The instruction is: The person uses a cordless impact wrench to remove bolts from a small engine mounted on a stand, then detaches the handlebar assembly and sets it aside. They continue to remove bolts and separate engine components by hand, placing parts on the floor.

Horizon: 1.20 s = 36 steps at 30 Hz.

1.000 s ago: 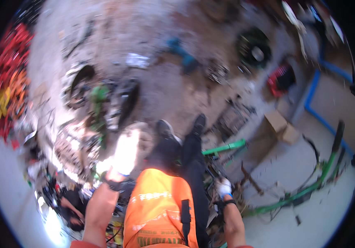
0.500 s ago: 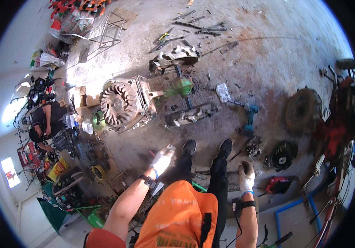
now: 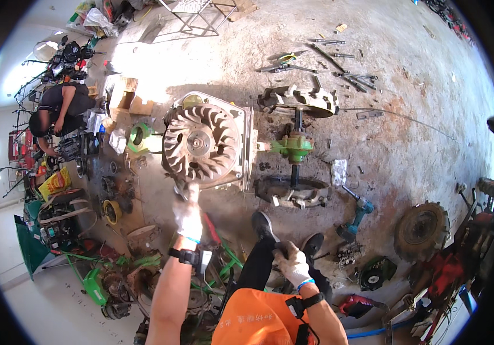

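My left hand (image 3: 189,215), in a white glove, reaches to the near edge of a finned flywheel (image 3: 200,142) on a dusty engine. Motion blurs it, but its fingers look stretched out, and I see nothing held. Whether it touches the engine I cannot tell. In front of my legs, my right hand (image 3: 295,265), also gloved, is curled closed. A dark rounded patch shows at its fingers; whether this is an object or dirty glove is unclear. Right of the engine, a green gearbox (image 3: 296,148) sits on an axle between a far lugged wheel (image 3: 299,101) and a near one (image 3: 293,192).
A cordless impact wrench (image 3: 357,218) lies right of the near wheel. Loose hand tools (image 3: 350,75) are strewn beyond. A tyre (image 3: 422,226) is at the right. Green machine parts (image 3: 94,286) crowd the near left. Another person (image 3: 60,112) bends over parts at the far left.
My view has shifted and I am nearer the engine. My left hand has moved forward to the flywheel's near edge. My right hand has come inward, in front of my legs.
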Tool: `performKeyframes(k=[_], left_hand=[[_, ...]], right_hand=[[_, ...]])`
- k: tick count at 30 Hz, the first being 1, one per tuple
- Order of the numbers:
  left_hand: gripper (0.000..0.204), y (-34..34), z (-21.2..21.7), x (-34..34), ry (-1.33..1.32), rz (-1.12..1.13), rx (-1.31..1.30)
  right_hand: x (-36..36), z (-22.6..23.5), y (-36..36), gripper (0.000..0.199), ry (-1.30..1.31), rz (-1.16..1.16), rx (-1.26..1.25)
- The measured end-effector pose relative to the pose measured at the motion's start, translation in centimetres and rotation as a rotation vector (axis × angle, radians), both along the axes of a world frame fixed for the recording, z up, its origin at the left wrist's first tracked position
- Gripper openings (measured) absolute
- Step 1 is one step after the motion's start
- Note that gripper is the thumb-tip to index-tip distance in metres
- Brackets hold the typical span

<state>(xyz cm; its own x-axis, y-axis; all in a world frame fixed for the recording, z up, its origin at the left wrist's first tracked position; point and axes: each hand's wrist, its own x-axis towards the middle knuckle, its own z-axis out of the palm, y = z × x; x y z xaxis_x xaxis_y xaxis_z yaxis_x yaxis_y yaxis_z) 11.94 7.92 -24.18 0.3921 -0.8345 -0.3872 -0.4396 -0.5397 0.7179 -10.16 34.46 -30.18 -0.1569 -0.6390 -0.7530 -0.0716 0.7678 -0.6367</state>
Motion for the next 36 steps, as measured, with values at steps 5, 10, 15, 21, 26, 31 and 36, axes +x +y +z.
performKeyframes(k=[5,10,15,21,26,31,36], left_hand=[[0.071,-4.3,-1.3,0.2,-0.532,-0.262,-0.184],[0.070,-6.3,-1.0,3.3,-0.653,-0.563,-0.452],[0.052,-9.7,0.4,3.9,-0.878,-0.768,-0.506],[0.043,-11.4,2.7,2.3,-0.752,-0.858,-0.428],[0.041,-10.7,3.0,1.5,-0.807,-0.924,-0.462],[0.040,-9.2,2.7,0.6,-0.791,-0.804,-0.395],[0.048,-4.7,2.6,-1.4,-0.838,-0.716,-0.311]], right_hand=[[3.5,-2.8,-6.3,0.037,-0.052,0.051,-0.035],[3.6,-6.3,-9.1,0.034,-0.118,0.266,-0.406],[1.0,-7.9,-10.5,0.023,-0.145,0.424,-0.769],[-2.5,-9.5,-12.4,0.027,0.198,0.330,-1.220],[-6.7,-11.1,-12.4,0.032,0.366,0.558,-1.250],[-9.4,-12.4,-13.6,0.035,0.464,0.622,-1.313],[-10.8,-13.1,-13.4,0.042,0.543,0.585,-1.325]])
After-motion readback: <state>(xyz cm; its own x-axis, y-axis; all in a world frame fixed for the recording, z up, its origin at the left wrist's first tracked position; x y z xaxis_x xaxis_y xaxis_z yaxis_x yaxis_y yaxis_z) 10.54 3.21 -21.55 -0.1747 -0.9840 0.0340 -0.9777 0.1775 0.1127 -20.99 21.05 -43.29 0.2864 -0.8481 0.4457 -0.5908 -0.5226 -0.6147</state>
